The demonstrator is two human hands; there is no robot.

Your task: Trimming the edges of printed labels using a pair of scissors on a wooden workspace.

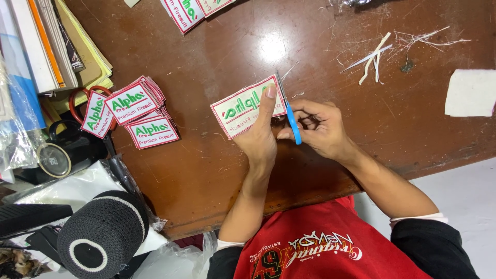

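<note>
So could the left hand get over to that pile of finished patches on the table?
Probably yes. The left hand is pinning the patch that the right hand trims with blue scissors; bare table lies between it and the pile. It would have to let go first.

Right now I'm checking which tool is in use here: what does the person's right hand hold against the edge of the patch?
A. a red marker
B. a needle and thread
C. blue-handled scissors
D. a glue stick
C: the right hand grips blue-handled scissors, blades at the edge of the embroidered patch that the left hand holds on the table.
</note>
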